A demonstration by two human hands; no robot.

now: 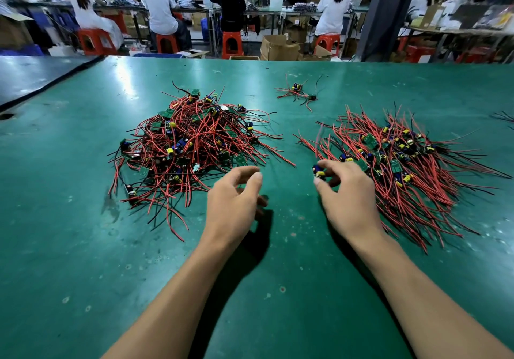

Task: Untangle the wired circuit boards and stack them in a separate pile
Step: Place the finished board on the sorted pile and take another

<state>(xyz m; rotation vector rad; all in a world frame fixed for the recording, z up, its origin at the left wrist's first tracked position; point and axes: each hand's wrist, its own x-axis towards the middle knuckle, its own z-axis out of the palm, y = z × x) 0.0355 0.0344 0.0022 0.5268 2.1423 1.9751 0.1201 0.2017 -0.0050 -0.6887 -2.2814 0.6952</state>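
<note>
A tangled heap of small green circuit boards with red and black wires (189, 147) lies on the left of the green table. To the right spreads a sorted pile of boards (395, 164) with their wires fanned out in one direction. My right hand (342, 191) pinches a small board with blue and yellow parts (319, 171) at the near left edge of the sorted pile. Beside the tangled heap's near right corner my left hand (236, 200) hovers with loosely curled fingers and holds nothing.
A few loose wired boards (299, 93) lie farther back between the piles. More wires (504, 116) show at the right edge. The green table (83, 247) reaches to a far edge; behind it people sit on red stools at workbenches among cardboard boxes.
</note>
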